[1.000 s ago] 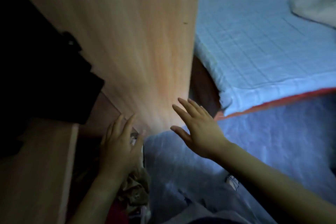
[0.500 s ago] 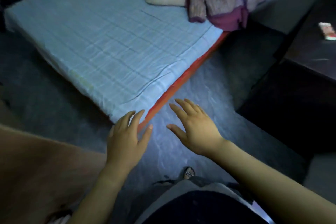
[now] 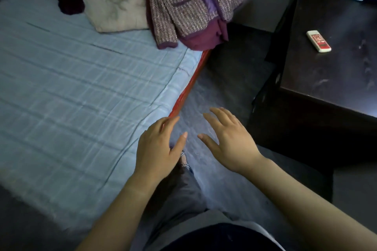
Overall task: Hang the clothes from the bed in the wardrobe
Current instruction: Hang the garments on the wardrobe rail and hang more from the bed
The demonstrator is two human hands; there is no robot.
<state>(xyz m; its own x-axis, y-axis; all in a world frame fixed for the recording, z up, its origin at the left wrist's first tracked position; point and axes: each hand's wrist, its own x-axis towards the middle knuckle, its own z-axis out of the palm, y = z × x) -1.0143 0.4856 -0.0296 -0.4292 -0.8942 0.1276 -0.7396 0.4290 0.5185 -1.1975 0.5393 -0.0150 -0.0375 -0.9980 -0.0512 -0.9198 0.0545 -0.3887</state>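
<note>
Clothes (image 3: 163,0) heaped on the bed (image 3: 81,87), my left hand (image 3: 159,149) and right hand (image 3: 228,140) spread, fingers apart, empty

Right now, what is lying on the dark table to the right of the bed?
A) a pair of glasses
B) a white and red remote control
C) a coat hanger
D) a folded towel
B: a white and red remote control lies on the dark table, right of the bed; nothing else shows on the tabletop.
</note>
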